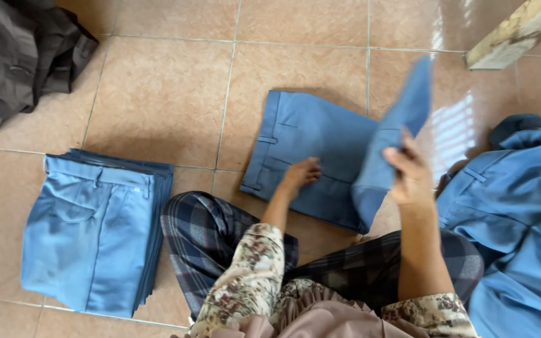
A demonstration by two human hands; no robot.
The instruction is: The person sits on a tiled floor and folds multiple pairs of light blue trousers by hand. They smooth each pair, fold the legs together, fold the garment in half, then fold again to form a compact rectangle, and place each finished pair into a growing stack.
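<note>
A pair of blue trousers (311, 138) lies on the tiled floor in front of me, waistband to the left. My left hand (302, 173) presses flat on its middle, fingers spread. My right hand (411, 172) grips the leg end of the same trousers and lifts it up and over, so the fabric stands folded in the air. My crossed legs in dark plaid cloth (214, 235) sit just below.
A neat stack of folded blue trousers (92, 231) lies at the left. A loose heap of blue garments (521, 219) sits at the right. Dark grey clothes (14, 56) are piled top left. A wooden plank (521, 31) crosses the top right corner.
</note>
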